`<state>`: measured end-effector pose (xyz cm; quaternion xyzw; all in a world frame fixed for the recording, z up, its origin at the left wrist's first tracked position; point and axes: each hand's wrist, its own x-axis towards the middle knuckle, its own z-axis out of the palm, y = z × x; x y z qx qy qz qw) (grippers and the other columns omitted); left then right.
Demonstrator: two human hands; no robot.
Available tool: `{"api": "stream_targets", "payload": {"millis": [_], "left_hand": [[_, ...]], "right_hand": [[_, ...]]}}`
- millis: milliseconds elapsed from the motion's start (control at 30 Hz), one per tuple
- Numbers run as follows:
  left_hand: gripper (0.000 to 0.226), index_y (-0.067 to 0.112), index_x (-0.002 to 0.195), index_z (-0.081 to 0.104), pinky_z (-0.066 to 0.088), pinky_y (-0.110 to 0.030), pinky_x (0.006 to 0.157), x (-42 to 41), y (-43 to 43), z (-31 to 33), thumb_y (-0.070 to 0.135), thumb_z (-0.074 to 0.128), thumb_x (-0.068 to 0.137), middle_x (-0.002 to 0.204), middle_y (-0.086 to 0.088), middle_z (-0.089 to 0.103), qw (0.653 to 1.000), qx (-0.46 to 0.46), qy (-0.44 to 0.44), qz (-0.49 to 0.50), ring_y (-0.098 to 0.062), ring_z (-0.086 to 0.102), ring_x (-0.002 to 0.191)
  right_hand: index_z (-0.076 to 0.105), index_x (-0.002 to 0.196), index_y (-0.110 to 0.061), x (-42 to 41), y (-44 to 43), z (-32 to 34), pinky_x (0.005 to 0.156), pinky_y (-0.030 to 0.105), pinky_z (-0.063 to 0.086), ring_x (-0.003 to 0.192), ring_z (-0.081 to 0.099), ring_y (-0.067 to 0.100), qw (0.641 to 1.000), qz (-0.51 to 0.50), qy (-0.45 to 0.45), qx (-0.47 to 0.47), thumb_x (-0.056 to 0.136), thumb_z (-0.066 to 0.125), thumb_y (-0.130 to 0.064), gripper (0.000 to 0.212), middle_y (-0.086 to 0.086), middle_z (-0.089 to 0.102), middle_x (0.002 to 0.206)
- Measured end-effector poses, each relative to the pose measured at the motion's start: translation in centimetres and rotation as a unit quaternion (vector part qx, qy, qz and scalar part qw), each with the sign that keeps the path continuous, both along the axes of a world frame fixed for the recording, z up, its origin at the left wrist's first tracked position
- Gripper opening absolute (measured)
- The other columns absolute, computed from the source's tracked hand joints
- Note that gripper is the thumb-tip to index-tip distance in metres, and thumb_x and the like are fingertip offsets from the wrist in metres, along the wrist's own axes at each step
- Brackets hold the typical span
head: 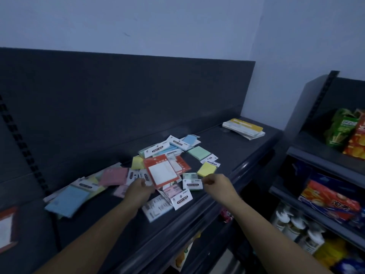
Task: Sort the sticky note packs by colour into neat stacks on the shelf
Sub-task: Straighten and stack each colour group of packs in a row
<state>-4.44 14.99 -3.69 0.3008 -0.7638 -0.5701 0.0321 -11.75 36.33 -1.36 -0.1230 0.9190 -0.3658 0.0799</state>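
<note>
Several sticky note packs lie jumbled on the dark shelf (233, 153). Among them are a red-framed pack (162, 171), a yellow pack (206, 169), a green pack (199, 152), a pink pack (114, 176) and a blue pack (68, 199) at the left. My left hand (138, 189) grips the lower edge of the red-framed pack. My right hand (216, 181) hovers with curled fingers just below the yellow pack, next to a white-labelled pack (192, 183); it holds nothing that I can see.
A stack of yellow-and-white booklets (244, 128) lies at the shelf's far right. A second shelving unit on the right holds snack bags (353, 135), boxes and bottles (296, 228). A red-framed item (7, 228) sits at the left edge. The dark back panel (118, 91) rises behind the pile.
</note>
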Motion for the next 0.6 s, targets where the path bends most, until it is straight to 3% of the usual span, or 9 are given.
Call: {"api": "stream_targets", "payload": {"millis": [67, 133, 200, 267, 333, 400, 500, 600], "left_hand": [[0.021, 0.013, 0.096, 0.052, 0.040, -0.026, 0.064, -1.4, -0.6, -0.3, 0.014, 0.066, 0.082, 0.094, -0.009, 0.059, 1.000, 0.004, -0.003, 0.008, -0.018, 0.052, 0.078], [0.020, 0.017, 0.081, 0.048, 0.042, -0.023, 0.058, -2.9, -1.1, -0.6, 0.003, 0.063, 0.081, 0.082, -0.001, 0.057, 0.999, 0.032, 0.015, 0.020, -0.012, 0.053, 0.071], [0.017, 0.009, 0.092, 0.052, 0.044, -0.020, 0.052, -4.4, -1.5, -0.7, -0.005, 0.056, 0.083, 0.083, -0.003, 0.058, 0.996, 0.070, 0.035, 0.035, -0.014, 0.056, 0.071], [0.033, 0.007, 0.115, 0.048, 0.045, -0.021, 0.059, -5.5, -2.2, -0.8, 0.000, 0.057, 0.084, 0.091, -0.003, 0.057, 0.998, 0.047, 0.021, 0.028, -0.016, 0.056, 0.078], [0.048, 0.006, 0.128, 0.041, 0.041, -0.024, 0.061, -6.4, -3.0, -1.0, 0.006, 0.060, 0.084, 0.099, -0.004, 0.056, 1.000, 0.018, 0.009, 0.014, -0.016, 0.055, 0.083], [0.058, 0.007, 0.135, 0.036, 0.039, -0.024, 0.063, -7.3, -3.6, -1.5, 0.009, 0.061, 0.083, 0.111, -0.008, 0.057, 1.000, 0.012, 0.003, 0.015, -0.017, 0.054, 0.089], [0.060, 0.009, 0.134, 0.035, 0.037, -0.021, 0.058, -8.1, -4.1, -2.0, 0.008, 0.065, 0.081, 0.115, -0.010, 0.057, 0.999, 0.032, 0.008, 0.017, -0.016, 0.053, 0.087], [0.034, 0.008, 0.108, 0.049, 0.039, -0.021, 0.054, -8.4, -4.1, -2.6, 0.000, 0.067, 0.079, 0.093, -0.006, 0.059, 0.997, 0.063, 0.032, 0.026, -0.014, 0.055, 0.077]], "right_hand": [[0.065, 0.107, -0.005, -1.5, -1.6, -0.3, 0.060, 0.017, 0.043, 0.070, 0.056, 0.011, 0.996, -0.013, -0.057, -0.066, 0.086, 0.055, -0.006, 0.023, 0.001, 0.062, 0.085], [0.066, 0.095, 0.002, -3.0, -3.5, -0.5, 0.059, 0.022, 0.049, 0.063, 0.056, 0.015, 0.966, -0.053, -0.165, -0.193, 0.085, 0.054, 0.004, 0.015, 0.008, 0.062, 0.079], [0.065, 0.086, 0.007, -4.7, -5.4, -0.6, 0.059, 0.028, 0.047, 0.057, 0.052, 0.019, 0.924, -0.082, -0.252, -0.276, 0.084, 0.051, 0.010, 0.015, 0.017, 0.061, 0.077], [0.062, 0.089, 0.011, -6.4, -7.3, -0.7, 0.058, 0.029, 0.044, 0.055, 0.047, 0.020, 0.895, -0.117, -0.300, -0.308, 0.084, 0.052, 0.010, 0.011, 0.021, 0.058, 0.078], [0.057, 0.078, 0.006, -7.7, -8.8, -1.0, 0.051, 0.026, 0.043, 0.047, 0.043, 0.018, 0.869, -0.162, -0.329, -0.333, 0.085, 0.049, 0.011, 0.012, 0.015, 0.054, 0.059], [0.048, 0.065, -0.001, -8.8, -9.8, -1.5, 0.037, 0.021, 0.038, 0.030, 0.038, 0.014, 0.843, -0.201, -0.348, -0.357, 0.088, 0.043, 0.011, 0.026, 0.008, 0.046, 0.040], [0.044, 0.063, -0.004, -9.9, -10.6, -2.1, 0.037, 0.023, 0.038, 0.021, 0.036, 0.012, 0.813, -0.239, -0.371, -0.380, 0.089, 0.040, 0.008, 0.029, 0.006, 0.043, 0.032], [0.048, 0.062, -0.003, -10.6, -11.3, -2.5, 0.038, 0.019, 0.036, 0.023, 0.036, 0.013, 0.801, -0.270, -0.370, -0.386, 0.089, 0.047, 0.003, 0.028, 0.005, 0.042, 0.032]]}}
